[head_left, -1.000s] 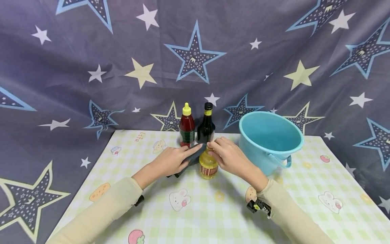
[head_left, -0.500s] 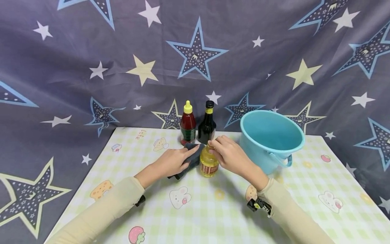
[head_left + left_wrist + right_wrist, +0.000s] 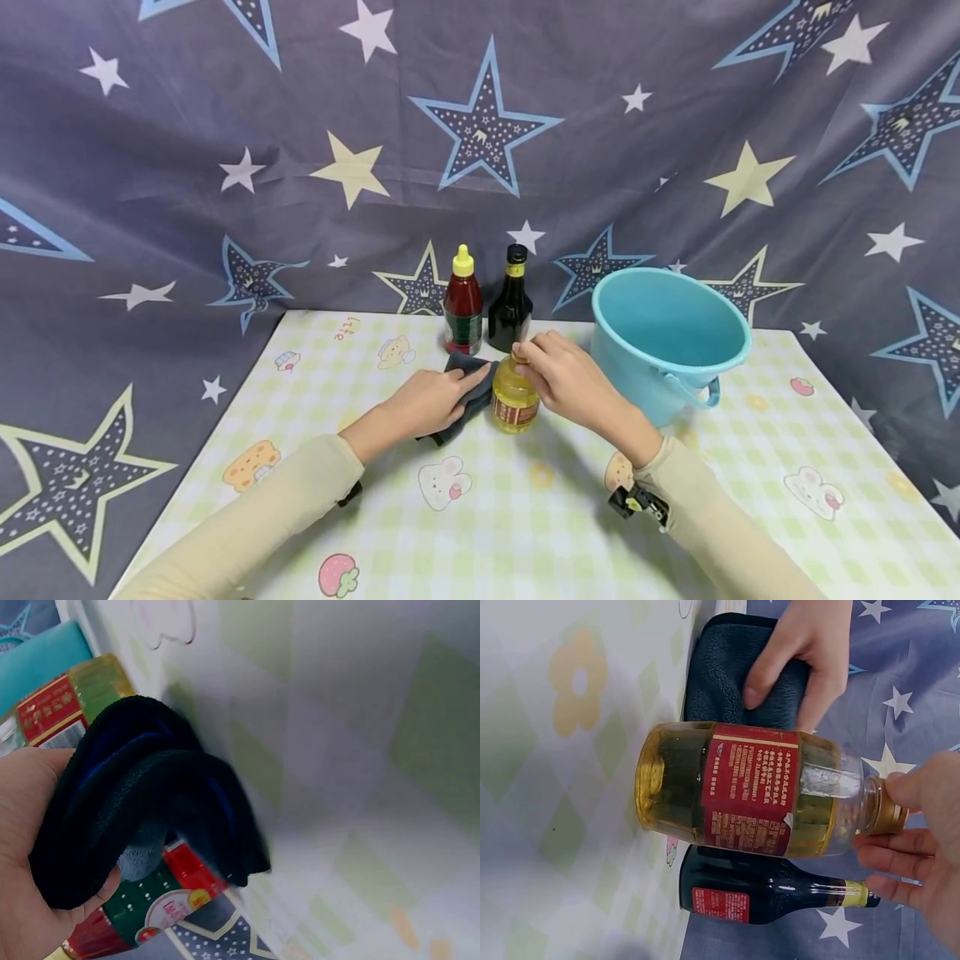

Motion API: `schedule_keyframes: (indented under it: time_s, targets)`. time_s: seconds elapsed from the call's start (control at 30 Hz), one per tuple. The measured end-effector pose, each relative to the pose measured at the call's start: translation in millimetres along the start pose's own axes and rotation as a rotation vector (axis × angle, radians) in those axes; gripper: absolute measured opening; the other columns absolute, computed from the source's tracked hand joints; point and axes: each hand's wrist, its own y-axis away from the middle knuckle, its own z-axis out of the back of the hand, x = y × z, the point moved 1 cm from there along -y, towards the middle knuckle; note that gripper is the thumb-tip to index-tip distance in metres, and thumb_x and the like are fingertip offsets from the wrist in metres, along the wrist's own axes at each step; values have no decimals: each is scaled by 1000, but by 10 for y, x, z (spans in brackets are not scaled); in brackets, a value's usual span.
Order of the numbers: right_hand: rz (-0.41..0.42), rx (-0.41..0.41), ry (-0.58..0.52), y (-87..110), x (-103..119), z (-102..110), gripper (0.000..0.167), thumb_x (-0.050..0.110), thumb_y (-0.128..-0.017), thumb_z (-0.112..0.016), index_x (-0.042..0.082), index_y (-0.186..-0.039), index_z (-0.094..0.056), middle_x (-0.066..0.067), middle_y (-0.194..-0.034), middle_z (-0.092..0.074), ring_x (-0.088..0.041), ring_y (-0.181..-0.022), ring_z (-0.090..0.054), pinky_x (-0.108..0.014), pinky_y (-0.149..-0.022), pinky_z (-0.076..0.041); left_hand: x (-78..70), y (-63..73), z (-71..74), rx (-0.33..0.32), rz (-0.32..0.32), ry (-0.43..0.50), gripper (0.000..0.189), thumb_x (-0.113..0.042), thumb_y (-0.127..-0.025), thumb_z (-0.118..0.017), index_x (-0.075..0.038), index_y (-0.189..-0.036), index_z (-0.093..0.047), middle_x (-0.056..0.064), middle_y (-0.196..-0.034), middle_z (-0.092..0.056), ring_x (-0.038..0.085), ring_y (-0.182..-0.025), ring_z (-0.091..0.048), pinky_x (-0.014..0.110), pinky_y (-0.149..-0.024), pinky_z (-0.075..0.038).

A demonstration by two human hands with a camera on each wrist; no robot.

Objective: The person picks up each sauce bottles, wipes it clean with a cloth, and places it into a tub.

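My left hand [image 3: 423,404] grips a folded dark blue cloth [image 3: 142,795] against the left side of an oil bottle. Its index finger points along the cloth towards the bottle's shoulder. The oil bottle [image 3: 514,408] is clear, with yellow oil and a red label, and stands upright on the table. At its top, my right hand [image 3: 573,385] pinches the golden cap [image 3: 889,814] between thumb and fingers. In the right wrist view the cloth [image 3: 720,671] lies beside the bottle, under the left thumb. The left palm's inner side is hidden by the cloth.
Behind the hands stand a red sauce bottle [image 3: 462,304] with a yellow tip and a dark sauce bottle [image 3: 510,312]. A light blue bucket [image 3: 637,375] is close to the right hand. A star-patterned curtain [image 3: 420,150] hangs behind the checked table [image 3: 540,533].
My left hand has drawn slightly down and back with the cloth, which sits lower beside the oil bottle. The right hand stays at the cap. The head view has tilted slightly.
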Motion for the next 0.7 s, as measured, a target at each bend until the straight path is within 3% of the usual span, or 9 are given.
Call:
schedule_keyframes:
  time_s: [0.3,0.7]
  targets:
    - [7,5,-7,14,17,2,13,14,-97,-69,8,-108,-67,-4,-89,-62,-18,-77,-53,-31,-66,-46,-7,-38,-127,73,-7,2,60,-26,-100,-63,-19,-156,-44,10,-93,-69,14,-55,-55,31,-53,-50]
    - [-9,27,-38,-37,-18,41,15,14,-96,-69,9,-110,-69,-5,-92,-64,-20,-79,-56,-33,-67,-47,0,-155,-51,185,31,23,61,-24,-99,-65,-22,-156,-44,13,-100,-71,23,-74,-67,38,-65,-57]
